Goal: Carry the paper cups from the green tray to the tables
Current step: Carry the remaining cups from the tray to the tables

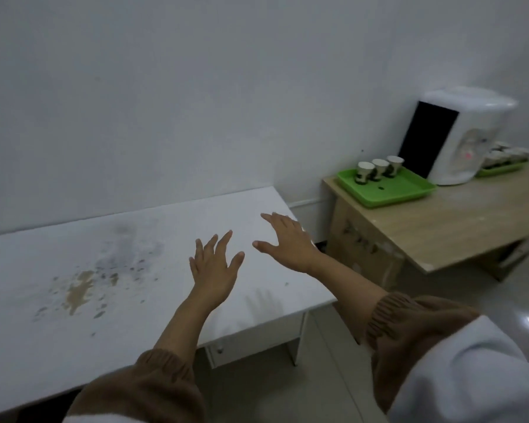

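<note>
Left hand [214, 264], right hand [287, 242] hovering, grip released; 3 paper cups [379, 169] standing on green tray [406, 192], needing gentle mid-wall grasping.

On a worktop [471, 221] by the wall: a water dispenser [468, 141]. Just left of the dispenser, a tray [403, 190] holding three paper cups [380, 167] in a row. Right of it and partly behind, another tray [501, 170] packed with more cups [501, 154]. Well left of the dispenser, a second worktop [135, 270].
</note>
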